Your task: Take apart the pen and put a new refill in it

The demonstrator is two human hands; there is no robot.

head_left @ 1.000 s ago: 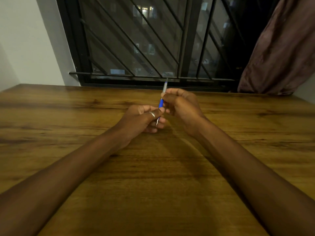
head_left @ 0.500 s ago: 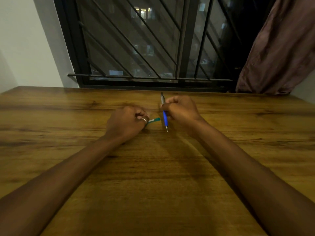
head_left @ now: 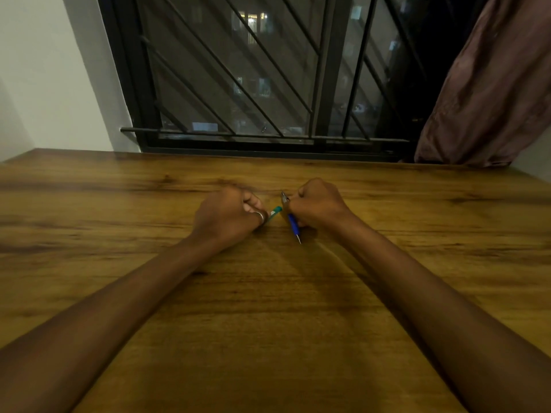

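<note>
Both hands rest on the table (head_left: 268,293), fists near each other in front of the window (head_left: 268,84). The right hand (head_left: 317,204) is curled tight around the pen (head_left: 292,223), blue grip and tip pointing down toward the person, clip end sticking up above the fist. The left hand (head_left: 226,216) is closed on a teal piece (head_left: 275,210), probably a refill or barrel part, which pokes out toward the pen. Held this close, the two look ready to be lined up for joining.
</note>
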